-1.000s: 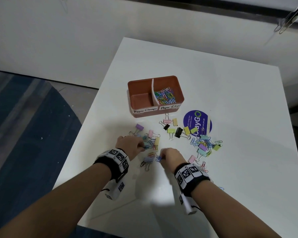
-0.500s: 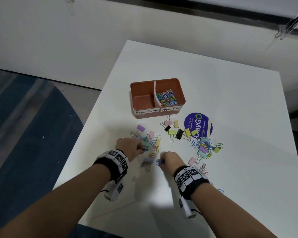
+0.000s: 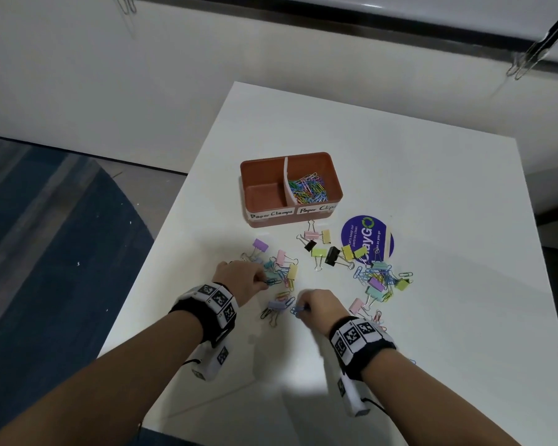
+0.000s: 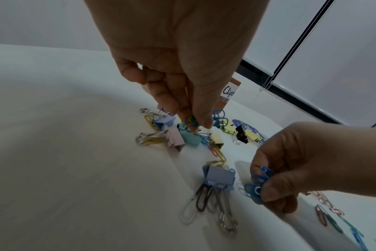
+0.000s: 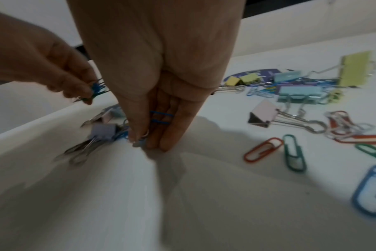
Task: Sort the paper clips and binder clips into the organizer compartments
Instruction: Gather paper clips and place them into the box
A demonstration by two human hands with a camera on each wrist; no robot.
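Both hands pinch paper clips over the bench point(image 3: 432, 194).
Left hand point(image 3: 239, 278) fingers pinch mixed paper clips point(image 4: 190, 120); right hand point(image 3: 321, 305) fingers pinch blue paper clips point(image 4: 259, 182), partly hidden.

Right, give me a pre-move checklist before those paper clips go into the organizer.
1. Right hand has its load: ok, it pinches several blue paper clips.
2. Left hand has its load: ok, fingertips pinch a small bunch of mixed-colour paper clips.
3. No binder clip caught in the left pinch: cannot tell, a teal binder clip sits right under the fingertips.
4. Target compartment identified: ok, the right compartment, labelled Paper Clips, already holds paper clips.
5. Left compartment, labelled Paper Clamps: ok, it holds nothing.
6. Path to the organizer: ok, only low clips lie between, nothing tall.
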